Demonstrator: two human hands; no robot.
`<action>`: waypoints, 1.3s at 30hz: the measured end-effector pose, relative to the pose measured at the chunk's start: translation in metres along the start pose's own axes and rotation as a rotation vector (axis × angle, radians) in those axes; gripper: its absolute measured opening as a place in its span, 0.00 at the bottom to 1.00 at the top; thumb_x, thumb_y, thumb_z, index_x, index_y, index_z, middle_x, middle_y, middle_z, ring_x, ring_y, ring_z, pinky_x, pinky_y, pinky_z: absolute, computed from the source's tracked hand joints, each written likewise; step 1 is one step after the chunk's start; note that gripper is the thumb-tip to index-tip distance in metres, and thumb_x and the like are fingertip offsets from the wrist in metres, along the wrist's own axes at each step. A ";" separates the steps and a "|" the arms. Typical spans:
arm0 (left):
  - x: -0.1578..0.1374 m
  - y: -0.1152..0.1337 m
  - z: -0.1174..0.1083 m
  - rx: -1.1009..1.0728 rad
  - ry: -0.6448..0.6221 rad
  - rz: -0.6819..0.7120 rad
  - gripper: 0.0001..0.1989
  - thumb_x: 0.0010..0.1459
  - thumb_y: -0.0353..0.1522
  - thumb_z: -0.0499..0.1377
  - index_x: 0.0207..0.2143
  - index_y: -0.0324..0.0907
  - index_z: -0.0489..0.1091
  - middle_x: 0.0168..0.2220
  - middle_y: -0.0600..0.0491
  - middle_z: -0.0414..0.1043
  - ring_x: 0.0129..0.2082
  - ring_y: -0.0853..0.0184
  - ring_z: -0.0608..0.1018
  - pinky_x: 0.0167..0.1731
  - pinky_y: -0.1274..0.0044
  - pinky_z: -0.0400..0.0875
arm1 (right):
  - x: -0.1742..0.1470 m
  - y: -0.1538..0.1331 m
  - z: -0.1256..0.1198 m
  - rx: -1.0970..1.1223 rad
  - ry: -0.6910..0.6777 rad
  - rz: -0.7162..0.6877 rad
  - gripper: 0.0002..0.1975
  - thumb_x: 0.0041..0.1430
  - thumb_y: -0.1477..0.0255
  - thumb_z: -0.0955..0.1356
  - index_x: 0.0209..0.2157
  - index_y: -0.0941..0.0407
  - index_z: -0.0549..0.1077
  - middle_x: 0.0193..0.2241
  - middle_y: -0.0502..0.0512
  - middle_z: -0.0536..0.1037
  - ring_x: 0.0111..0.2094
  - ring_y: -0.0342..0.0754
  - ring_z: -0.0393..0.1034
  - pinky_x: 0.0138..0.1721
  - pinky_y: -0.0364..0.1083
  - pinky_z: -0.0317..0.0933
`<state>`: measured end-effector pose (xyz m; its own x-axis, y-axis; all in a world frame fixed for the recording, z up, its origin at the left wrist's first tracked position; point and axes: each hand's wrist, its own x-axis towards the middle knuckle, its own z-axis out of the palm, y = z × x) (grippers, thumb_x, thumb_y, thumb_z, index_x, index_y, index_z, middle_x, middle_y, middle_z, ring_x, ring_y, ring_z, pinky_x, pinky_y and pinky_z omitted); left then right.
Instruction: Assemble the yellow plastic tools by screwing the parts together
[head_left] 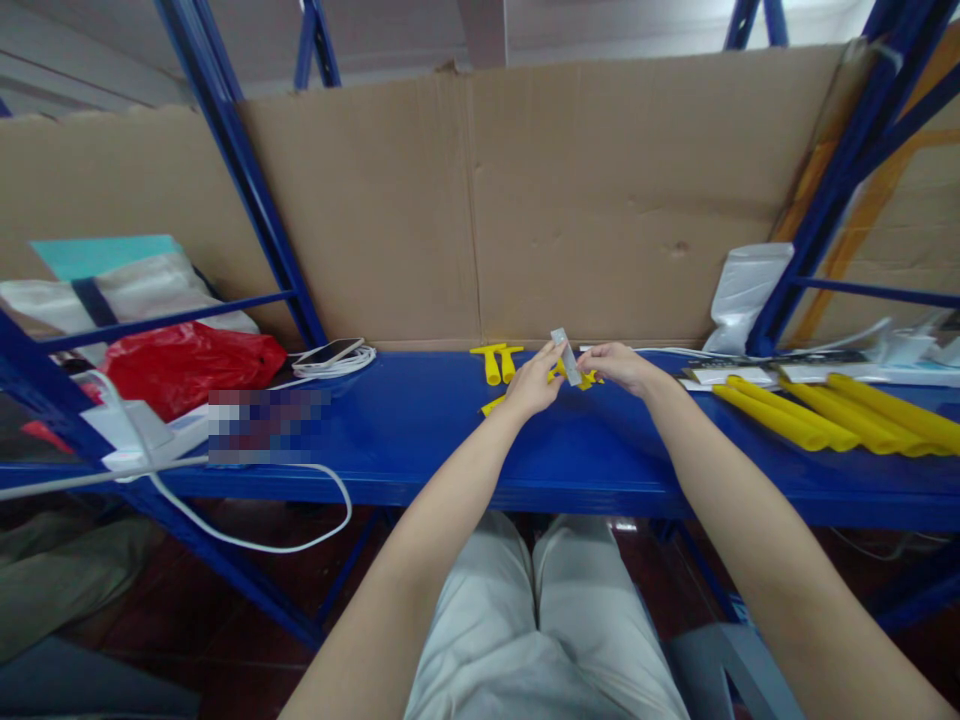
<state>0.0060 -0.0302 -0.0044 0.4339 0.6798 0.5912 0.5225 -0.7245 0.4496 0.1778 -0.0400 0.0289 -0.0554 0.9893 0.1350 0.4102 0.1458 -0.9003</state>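
Observation:
My left hand point(534, 382) is closed on a flat, greyish translucent strip point(567, 358), which stands tilted between its fingers and my right hand. My right hand point(619, 366) has its fingers bent and pinched together just right of the strip; whatever is between them is too small to make out. Small yellow pieces point(590, 380) lie under and between the fingertips, partly hidden. Left of my left hand, two yellow T-shaped handles point(491, 365) lie on the blue shelf point(420, 420). Another yellow piece point(491, 405) shows beside my left wrist, mostly covered.
Several long yellow tubes point(840, 415) lie at the right. A white plastic bag point(746, 295) leans by the right post. At the left are a red bag point(191, 365), a phone point(330, 352) with coiled white cable and a power strip. A cardboard sheet point(600, 200) forms the back.

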 end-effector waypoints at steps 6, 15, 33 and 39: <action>0.000 0.002 -0.001 0.014 -0.006 0.000 0.32 0.55 0.24 0.57 0.61 0.47 0.58 0.64 0.49 0.54 0.63 0.63 0.60 0.61 0.68 0.57 | 0.000 0.000 -0.001 -0.014 0.006 -0.001 0.03 0.42 0.78 0.66 0.21 0.58 0.72 0.17 0.48 0.70 0.20 0.39 0.58 0.25 0.40 0.54; 0.000 -0.001 0.000 0.020 -0.001 0.019 0.29 0.55 0.24 0.56 0.60 0.44 0.60 0.63 0.47 0.57 0.62 0.64 0.61 0.61 0.68 0.56 | 0.003 0.007 -0.005 -0.066 0.010 -0.020 0.03 0.44 0.76 0.66 0.21 0.58 0.72 0.18 0.49 0.70 0.21 0.39 0.60 0.23 0.40 0.53; -0.002 0.004 -0.004 0.242 -0.052 -0.097 0.19 0.60 0.29 0.54 0.54 0.45 0.69 0.45 0.47 0.71 0.49 0.62 0.72 0.52 0.70 0.64 | -0.004 0.002 -0.003 0.067 -0.037 0.119 0.06 0.48 0.78 0.67 0.21 0.57 0.67 0.16 0.48 0.66 0.19 0.38 0.58 0.20 0.40 0.51; -0.003 0.007 -0.003 0.273 -0.076 -0.100 0.20 0.60 0.29 0.53 0.55 0.44 0.67 0.46 0.46 0.70 0.50 0.60 0.72 0.52 0.70 0.64 | -0.003 0.008 -0.004 0.043 -0.139 0.073 0.08 0.49 0.73 0.71 0.21 0.58 0.68 0.17 0.49 0.68 0.20 0.39 0.59 0.20 0.40 0.50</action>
<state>0.0056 -0.0375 -0.0011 0.4188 0.7601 0.4968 0.7389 -0.6033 0.3002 0.1846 -0.0418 0.0233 -0.1533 0.9881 0.0131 0.3784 0.0710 -0.9229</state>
